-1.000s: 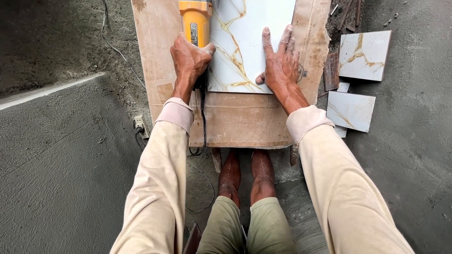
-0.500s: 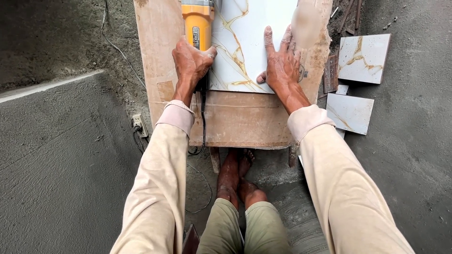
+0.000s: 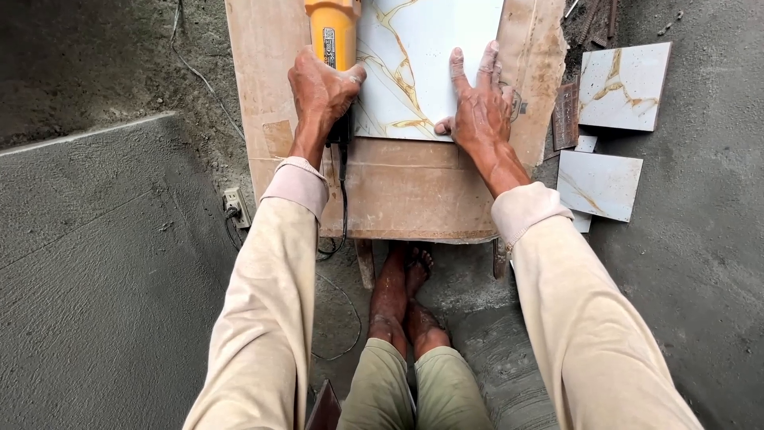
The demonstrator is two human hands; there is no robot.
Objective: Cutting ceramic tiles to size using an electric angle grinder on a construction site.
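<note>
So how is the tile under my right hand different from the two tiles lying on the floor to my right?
The large tile lies on the wooden bench, pinned by the right hand; the two floor tiles lie on the concrete, untouched. It looks bigger and runs out of view; they are smaller cut pieces. All are white with golden veins.

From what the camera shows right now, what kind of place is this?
Probably a building site where tiling is under way. The left hand grips a yellow power tool beside a white gold-veined tile, which the right hand presses onto a dusty wooden bench. Cut tile pieces lie on rough grey cement floor.
</note>
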